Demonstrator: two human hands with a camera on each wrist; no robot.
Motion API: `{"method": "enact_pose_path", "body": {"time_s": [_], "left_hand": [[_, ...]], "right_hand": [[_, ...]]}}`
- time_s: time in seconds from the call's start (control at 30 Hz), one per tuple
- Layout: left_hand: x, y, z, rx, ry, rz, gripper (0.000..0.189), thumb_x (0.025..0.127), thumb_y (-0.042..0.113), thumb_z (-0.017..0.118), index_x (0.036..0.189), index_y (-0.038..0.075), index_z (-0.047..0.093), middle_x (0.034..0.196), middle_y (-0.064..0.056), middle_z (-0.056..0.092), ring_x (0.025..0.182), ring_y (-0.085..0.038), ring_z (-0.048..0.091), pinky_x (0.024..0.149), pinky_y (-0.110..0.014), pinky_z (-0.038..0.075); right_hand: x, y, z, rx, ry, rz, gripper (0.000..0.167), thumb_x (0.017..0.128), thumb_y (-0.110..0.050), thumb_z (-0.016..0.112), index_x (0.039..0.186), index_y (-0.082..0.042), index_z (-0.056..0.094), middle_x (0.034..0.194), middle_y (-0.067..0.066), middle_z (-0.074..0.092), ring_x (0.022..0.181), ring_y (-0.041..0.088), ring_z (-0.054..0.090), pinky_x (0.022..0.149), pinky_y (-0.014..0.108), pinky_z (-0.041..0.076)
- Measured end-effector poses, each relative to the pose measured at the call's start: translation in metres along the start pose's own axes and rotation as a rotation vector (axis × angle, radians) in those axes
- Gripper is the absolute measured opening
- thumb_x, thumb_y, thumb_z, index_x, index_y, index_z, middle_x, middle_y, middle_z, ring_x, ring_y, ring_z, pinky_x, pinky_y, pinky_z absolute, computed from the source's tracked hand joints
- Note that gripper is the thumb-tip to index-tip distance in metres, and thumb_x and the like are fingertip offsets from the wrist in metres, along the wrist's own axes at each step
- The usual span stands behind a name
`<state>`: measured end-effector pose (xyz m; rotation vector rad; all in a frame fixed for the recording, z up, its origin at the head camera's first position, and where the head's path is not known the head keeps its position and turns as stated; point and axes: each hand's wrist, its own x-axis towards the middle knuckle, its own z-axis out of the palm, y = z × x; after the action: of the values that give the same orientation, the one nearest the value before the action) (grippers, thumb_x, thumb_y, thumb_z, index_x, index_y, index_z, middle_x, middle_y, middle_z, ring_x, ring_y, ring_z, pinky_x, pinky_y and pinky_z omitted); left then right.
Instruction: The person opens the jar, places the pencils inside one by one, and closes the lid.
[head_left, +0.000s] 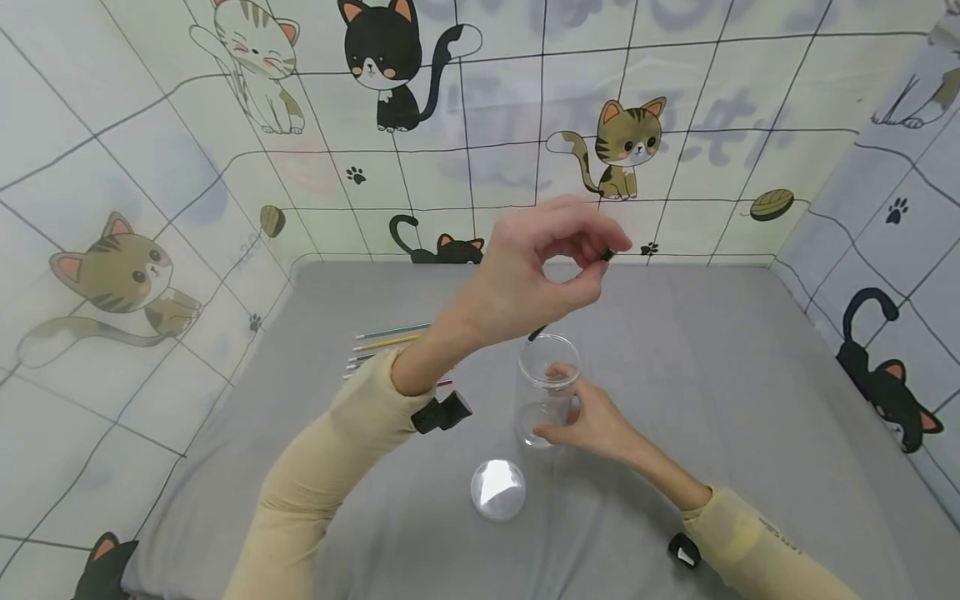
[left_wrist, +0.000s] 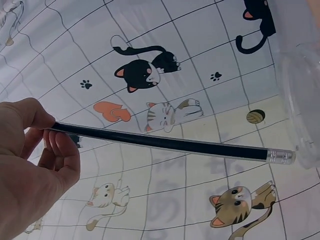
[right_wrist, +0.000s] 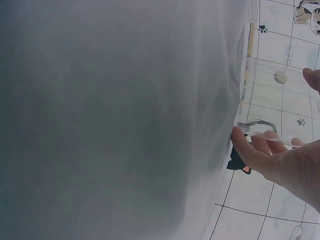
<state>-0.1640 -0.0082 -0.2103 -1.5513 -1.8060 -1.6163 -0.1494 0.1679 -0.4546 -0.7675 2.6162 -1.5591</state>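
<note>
My left hand [head_left: 551, 262] is raised over the table and pinches a black pencil [left_wrist: 165, 142] near one end between thumb and fingers. The pencil's silver ferrule and eraser [left_wrist: 281, 156] point away from the hand, close to the rim of a clear jar [head_left: 531, 400]. Whether that end is inside the mouth, I cannot tell. The see-through jar stands upright on the grey cloth. Low on its side, my right hand [head_left: 596, 421] grips it with the fingers round the far side and the thumb in front; the right wrist view has this hand [right_wrist: 285, 160] at its right edge.
A round, shiny lid [head_left: 498, 490] lies on the grey cloth [head_left: 675, 358] in front of the jar. To the left, several pencils [head_left: 390, 342] lie side by side, partly hidden by my left arm. Cat-print walls [head_left: 495, 100] surround the table.
</note>
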Motion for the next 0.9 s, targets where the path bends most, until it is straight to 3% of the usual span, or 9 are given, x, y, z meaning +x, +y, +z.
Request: {"method": "enact_pose_path", "body": {"time_s": [0.43,0.63,0.9], "left_hand": [[-0.021,-0.029,0.012,0.081,-0.035,-0.065,0.021,0.083,-0.013,0.06,0.1,-0.007,0.07,0.095,-0.01,0.066,0.083,-0.008,0.057,0.075,-0.027,0.054],[-0.037,-0.044,0.019,0.084,-0.051,-0.118,0.021,0.083,-0.013,0.06,0.1,-0.005,0.07,0.095,-0.009,0.066,0.083,-0.013,0.059,0.075,-0.026,0.054],[-0.049,-0.056,0.023,0.084,-0.072,-0.118,0.02,0.083,-0.013,0.06,0.098,-0.005,0.07,0.095,-0.011,0.067,0.081,-0.017,0.061,0.075,-0.025,0.055]], "right_hand": [[0.002,-0.004,-0.002,-0.007,-0.007,-0.03,0.072,0.074,-0.014,0.089,0.134,-0.013,0.049,0.126,0.006,0.059,0.1,0.022,0.058,0.065,0.031,0.054],[0.001,-0.006,-0.004,0.019,-0.031,-0.01,0.072,0.075,-0.013,0.088,0.135,-0.015,0.048,0.122,0.009,0.062,0.1,0.022,0.059,0.067,0.034,0.055],[0.001,-0.005,-0.003,0.014,-0.033,0.002,0.075,0.075,-0.015,0.088,0.137,-0.019,0.047,0.123,0.01,0.061,0.099,0.021,0.058,0.065,0.032,0.054]]}}
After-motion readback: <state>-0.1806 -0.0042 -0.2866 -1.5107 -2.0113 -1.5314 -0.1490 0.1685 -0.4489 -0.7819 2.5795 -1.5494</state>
